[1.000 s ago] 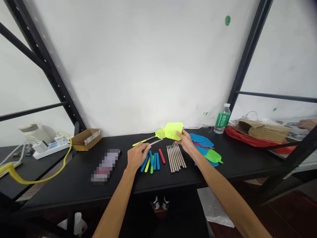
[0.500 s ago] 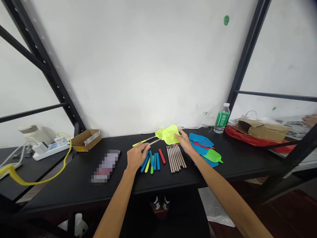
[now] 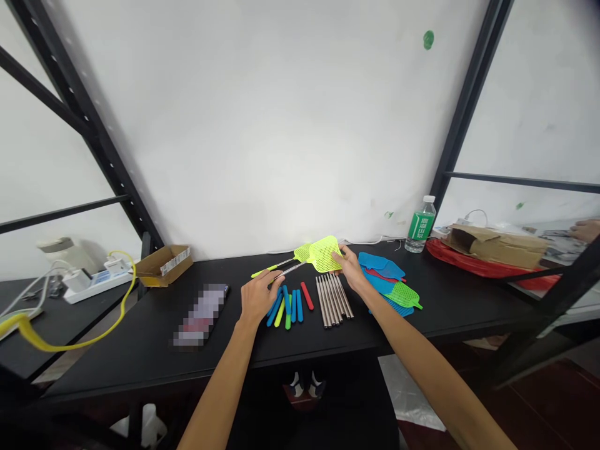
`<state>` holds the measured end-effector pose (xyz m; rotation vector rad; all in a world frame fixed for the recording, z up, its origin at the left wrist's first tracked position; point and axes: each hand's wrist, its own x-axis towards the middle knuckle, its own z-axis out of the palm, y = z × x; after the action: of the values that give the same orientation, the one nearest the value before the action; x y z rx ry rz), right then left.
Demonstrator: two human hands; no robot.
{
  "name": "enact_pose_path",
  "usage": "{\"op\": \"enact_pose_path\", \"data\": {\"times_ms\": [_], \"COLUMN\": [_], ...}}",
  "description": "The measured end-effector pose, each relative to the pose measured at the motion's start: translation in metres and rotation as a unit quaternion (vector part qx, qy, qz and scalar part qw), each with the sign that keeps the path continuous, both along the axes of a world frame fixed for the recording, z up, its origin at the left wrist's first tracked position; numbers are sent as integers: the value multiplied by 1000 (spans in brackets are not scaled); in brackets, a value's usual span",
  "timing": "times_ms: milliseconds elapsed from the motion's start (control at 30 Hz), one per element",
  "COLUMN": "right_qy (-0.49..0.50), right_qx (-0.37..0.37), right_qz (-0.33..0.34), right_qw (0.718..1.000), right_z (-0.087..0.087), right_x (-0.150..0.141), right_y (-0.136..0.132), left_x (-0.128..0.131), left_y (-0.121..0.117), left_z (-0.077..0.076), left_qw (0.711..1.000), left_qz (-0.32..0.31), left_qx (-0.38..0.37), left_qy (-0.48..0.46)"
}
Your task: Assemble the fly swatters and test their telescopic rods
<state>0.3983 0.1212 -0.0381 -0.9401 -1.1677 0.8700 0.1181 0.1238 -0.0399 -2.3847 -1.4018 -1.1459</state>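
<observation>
So, the left hand (image 3: 257,295) had a firm pinch on a thin metal rod (image 3: 293,269), back end hidden. Right hand (image 3: 350,267) gripped the edge of a bright neon-yellow mesh paddle (image 3: 324,254) just above the black table (image 3: 140,340), neck right at the rod's tip; couldn't tell if joined. Back left, an open cardboard box (image 3: 175,267), contents hard to make out. Far right, another person's hand (image 3: 587,230), cut off.
</observation>
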Motion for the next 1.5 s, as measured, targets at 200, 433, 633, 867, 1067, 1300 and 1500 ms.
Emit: {"op": "enact_pose_path", "data": {"times_ms": [200,433,633,867,1067,1300,1500], "right_qy": [-8,-27,-55,-67,-72,-71,-61], "right_qx": [17,42,70,74,72,66,51], "right_qz": [5,-4,-2,11,21,21,15], "right_qw": [1000,999,996,995,995,995,997], "right_z": [0,-2,-3,-1,0,-1,1], "right_x": [1,3,2,2,3,-1,-4], "right_y": [0,2,2,1,0,-1,-5], "left_x": [0,-1,-1,-1,-1,-3,-4], "left_y": [1,1,0,0,-3,-3,-3], "left_z": [-1,-1,-1,1,4,5,5], "left_qw": [1000,1000,1000,1000,1000,999,999], "left_qz": [-4,-2,-1,2,19,16,21], "left_qx": [1,-3,3,1,-19,-22,-30], "left_qy": [0,2,5,0,13,20,23]}}
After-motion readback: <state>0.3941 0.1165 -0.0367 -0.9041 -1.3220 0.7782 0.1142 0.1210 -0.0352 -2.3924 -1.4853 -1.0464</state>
